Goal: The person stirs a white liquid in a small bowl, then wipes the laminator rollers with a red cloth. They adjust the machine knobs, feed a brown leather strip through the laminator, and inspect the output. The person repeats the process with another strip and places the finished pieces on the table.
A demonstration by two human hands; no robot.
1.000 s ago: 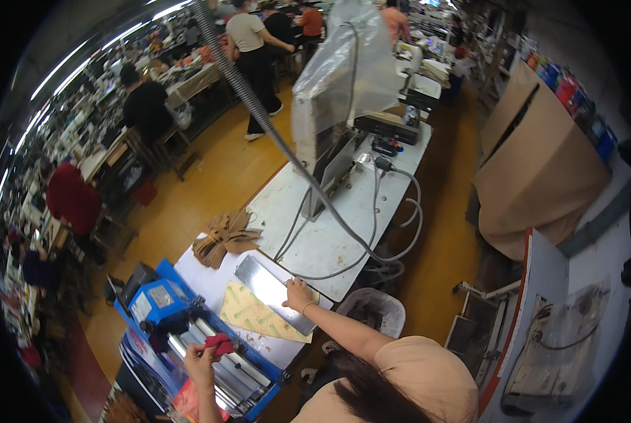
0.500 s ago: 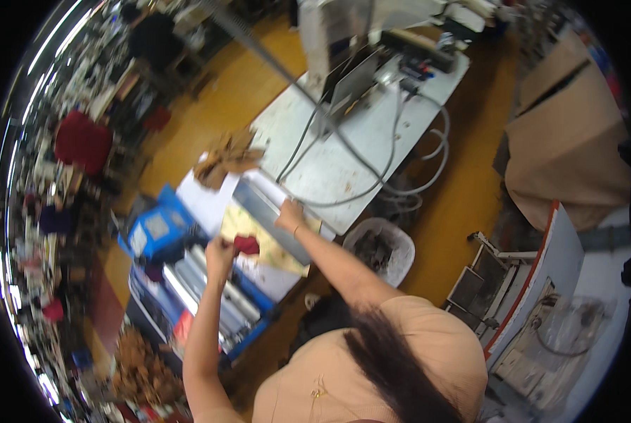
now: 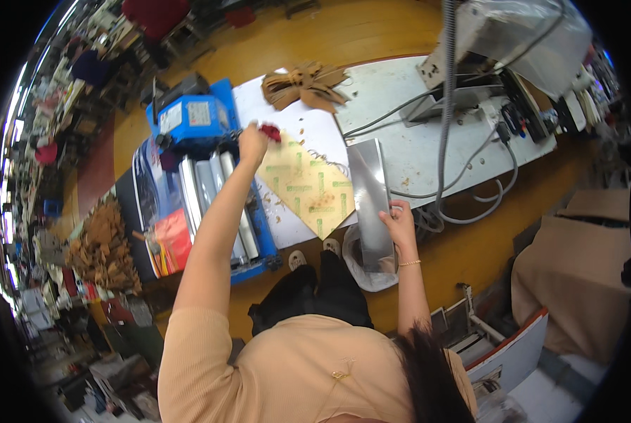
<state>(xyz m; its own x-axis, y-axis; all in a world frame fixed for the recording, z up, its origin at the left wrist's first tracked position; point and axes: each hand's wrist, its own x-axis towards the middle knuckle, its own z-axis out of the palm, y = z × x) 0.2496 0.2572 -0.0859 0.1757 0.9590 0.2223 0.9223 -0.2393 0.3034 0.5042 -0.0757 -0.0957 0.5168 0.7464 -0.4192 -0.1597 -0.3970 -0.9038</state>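
Note:
A crumpled dark red cloth [image 3: 271, 132] is pinched in my left hand [image 3: 253, 146], above the far left corner of a yellow sheet with green print [image 3: 305, 187]. My right hand [image 3: 400, 224] grips the right edge of a long, shiny metal plate [image 3: 369, 185]. The plate is beside the sheet's right side, and its near end is over a whitish bin [image 3: 353, 266]. Small brown scraps are scattered on and around the sheet, which rests on a white surface [image 3: 277, 222].
On the left stands a blue machine [image 3: 192, 116] with metal rollers [image 3: 220, 176]. Brown strips [image 3: 305, 86] are bundled at the back. Cables and a grey hose [image 3: 448, 106] cross the pale table [image 3: 393, 92] at right. A brown pile [image 3: 100, 247] is at far left.
My view has turned. The metal plate has gone from on top of the yellow sheet to its right side, in my right hand. My left hand has carried the red cloth toward the sheet's far corner.

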